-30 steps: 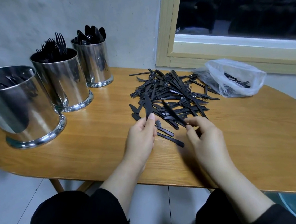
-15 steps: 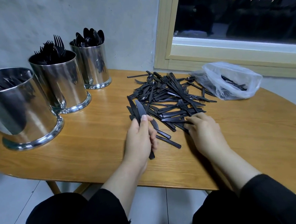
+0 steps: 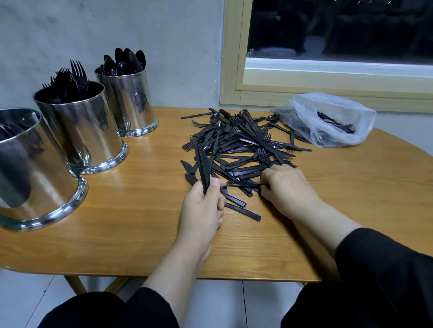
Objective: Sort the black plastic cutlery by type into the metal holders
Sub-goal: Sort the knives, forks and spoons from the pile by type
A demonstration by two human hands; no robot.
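Note:
A heap of black plastic cutlery [image 3: 237, 146] lies in the middle of the wooden table [image 3: 126, 225]. My left hand [image 3: 203, 207] is at the heap's near left edge, shut on a black knife [image 3: 201, 165] that points away from me. My right hand [image 3: 286, 191] rests on the heap's near edge, fingers pinching another black piece [image 3: 241, 184]. Three metal holders stand at the left: the nearest one [image 3: 22, 166] holds knives, the middle one [image 3: 82, 129] forks, the far one [image 3: 130, 100] spoons.
A clear plastic bag [image 3: 338, 117] with more black cutlery lies at the back right under the window frame [image 3: 335, 89]. A grey wall stands behind the holders. The table's curved front edge is just before my knees.
My left hand picked a knife from the heap and now holds it upright. My right hand slid left along the heap's near edge and closed on another piece.

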